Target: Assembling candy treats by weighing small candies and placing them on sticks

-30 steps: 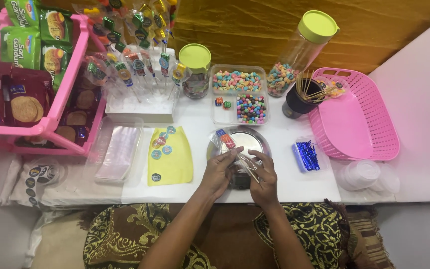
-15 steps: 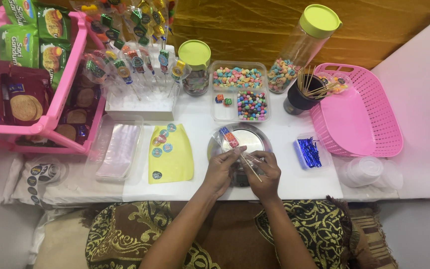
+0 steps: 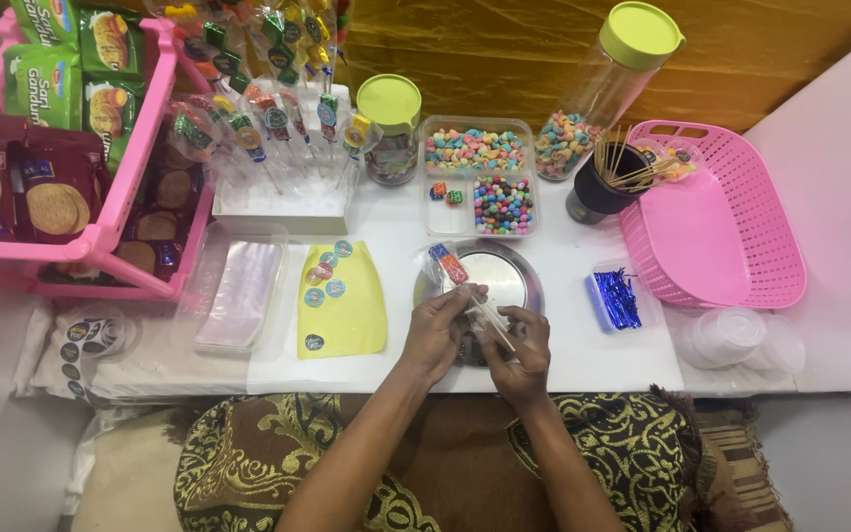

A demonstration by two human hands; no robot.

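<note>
My left hand (image 3: 437,328) and my right hand (image 3: 521,350) meet over the near edge of a round metal plate (image 3: 504,275). Together they hold a candy skewer in a clear plastic sleeve (image 3: 455,272), which slants up to the left with red and blue sweets at its top end. The left hand pinches the sleeve about its middle; the right hand grips the stick's lower end. A yellow sheet with round stickers (image 3: 341,300) lies just left of the hands.
A pink basket (image 3: 724,222) sits at the right, a small tray of blue twist ties (image 3: 619,297) beside it. Behind are candy trays (image 3: 478,174), two lidded jars, a cup of sticks (image 3: 602,184), a stand of wrapped skewers (image 3: 270,128), a pink biscuit rack (image 3: 61,148) and clear bags (image 3: 238,291).
Both hands have stayed over the plate. The sleeved skewer has shifted slightly in the fingers, with the right hand now lower on the stick.
</note>
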